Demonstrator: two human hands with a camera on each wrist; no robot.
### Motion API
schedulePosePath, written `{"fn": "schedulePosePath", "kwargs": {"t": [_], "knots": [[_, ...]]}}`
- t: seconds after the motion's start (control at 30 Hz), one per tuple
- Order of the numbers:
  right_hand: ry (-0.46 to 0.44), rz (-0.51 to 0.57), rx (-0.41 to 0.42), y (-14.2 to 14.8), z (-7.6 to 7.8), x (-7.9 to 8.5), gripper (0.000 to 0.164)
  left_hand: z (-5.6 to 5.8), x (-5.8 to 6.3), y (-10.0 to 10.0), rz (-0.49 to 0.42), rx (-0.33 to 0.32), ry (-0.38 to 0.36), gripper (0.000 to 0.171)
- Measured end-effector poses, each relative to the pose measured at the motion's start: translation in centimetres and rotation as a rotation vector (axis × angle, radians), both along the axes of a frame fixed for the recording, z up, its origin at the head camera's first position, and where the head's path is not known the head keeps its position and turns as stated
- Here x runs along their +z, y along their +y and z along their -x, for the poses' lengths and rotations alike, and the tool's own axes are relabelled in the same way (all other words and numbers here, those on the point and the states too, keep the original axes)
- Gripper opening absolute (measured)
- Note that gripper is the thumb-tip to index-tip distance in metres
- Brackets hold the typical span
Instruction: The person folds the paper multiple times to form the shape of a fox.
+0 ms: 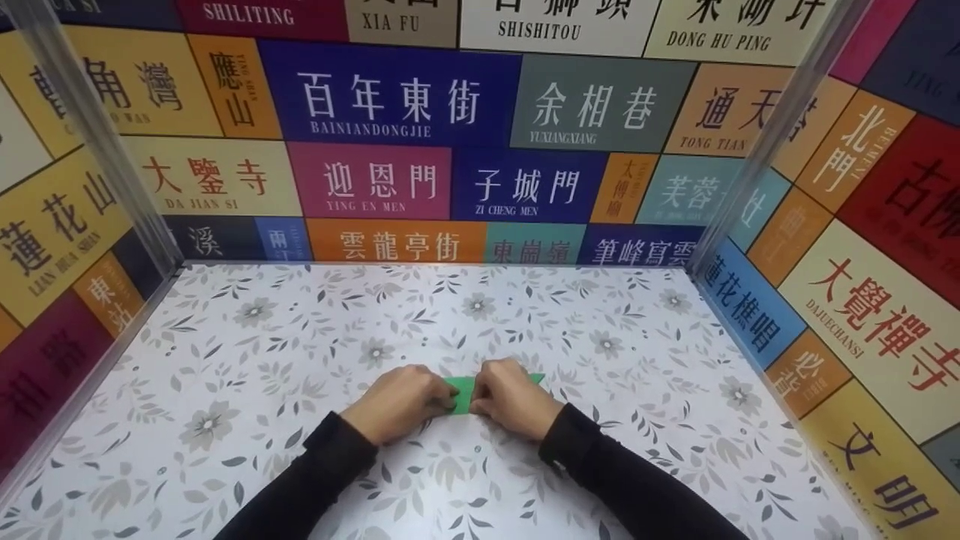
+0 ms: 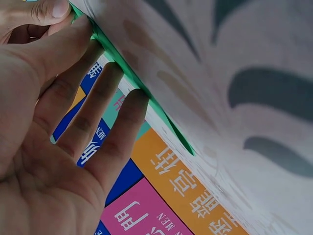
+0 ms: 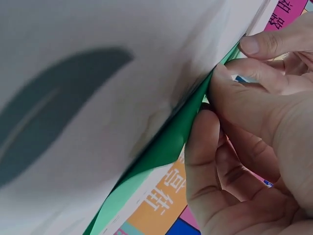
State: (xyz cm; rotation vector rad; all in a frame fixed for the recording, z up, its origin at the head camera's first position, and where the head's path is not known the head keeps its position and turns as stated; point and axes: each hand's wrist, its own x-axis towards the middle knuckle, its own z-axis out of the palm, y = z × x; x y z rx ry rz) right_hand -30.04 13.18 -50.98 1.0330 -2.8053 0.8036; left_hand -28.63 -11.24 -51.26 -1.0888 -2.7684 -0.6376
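Observation:
A green sheet of paper (image 1: 462, 395), partly hidden by the hands, lies on the floral-patterned table. My left hand (image 1: 401, 403) holds its left part; in the left wrist view, the thumb and fingertips of that hand (image 2: 63, 122) meet the paper's green edge (image 2: 129, 73). My right hand (image 1: 514, 397) grips it close beside the left, and a pointed green corner sticks out past that hand. Seen from the right wrist, the thumb and curled fingers of the right hand (image 3: 254, 132) pinch the paper (image 3: 181, 125), whose near flap curls up from the table.
White table covering (image 1: 300, 330) with grey leaves and flowers spreads around the hands. Behind stands a wall of coloured sign panels (image 1: 390, 97), with similar side panels left and right. Clear upright strips (image 1: 780, 135) mark the corners.

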Motion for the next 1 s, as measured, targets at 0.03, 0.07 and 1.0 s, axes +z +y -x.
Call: {"fn": "schedulePosePath", "kwargs": {"t": [0.03,0.07,1.0], "knots": [[-0.003,-0.002,-0.005,0.1,0.0,0.0,0.012,0.0,0.0,0.0,-0.003,0.001,-0.001,0.006],[-0.007,-0.004,-0.007,0.1,0.0,0.0,0.012,0.0,0.0,0.0,-0.004,0.002,-0.003,0.006],[-0.016,0.017,0.003,1.5,0.2,0.1,0.014,0.0,0.1,0.0,-0.035,0.023,-0.082,0.017]]}}
